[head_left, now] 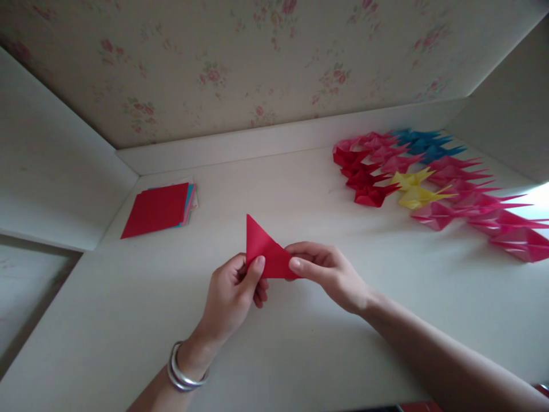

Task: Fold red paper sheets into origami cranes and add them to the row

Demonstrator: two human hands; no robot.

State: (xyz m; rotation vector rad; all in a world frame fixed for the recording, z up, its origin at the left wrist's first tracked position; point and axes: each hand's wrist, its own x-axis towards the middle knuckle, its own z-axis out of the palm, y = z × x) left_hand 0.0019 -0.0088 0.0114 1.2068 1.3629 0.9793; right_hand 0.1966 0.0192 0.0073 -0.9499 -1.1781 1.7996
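The red folded paper [266, 252] has the form of a triangle, and it is held between the fingers of both hands, over the white table [300, 355]. One sharp tip rises beyond the left thumb [255, 271] and points away from the person; the opposite end goes rightward, where the right fingers partly cover it. The long axis follows the sloping edge, from the far tip down toward the right fingers. The left hand [231, 294] grasps the paper near its lower left corner, the thumb pressed on top and the other fingers bent beneath (some fingertips come out under the lower edge). The right hand [332, 274] pinches the right end, with its thumb on the upper face. Behind the left fingers, on the wrist, there is a silver bracelet [183, 382]. Beyond the left fingers, to the left side, lies a paper stack [156, 209] with a red sheet uppermost. Well to the right beyond the right fingers stand rows of pointed paper figures [372, 196], in red, yellow, pink and blue. Farthest from all fingers is the flowered wall [214, 74].
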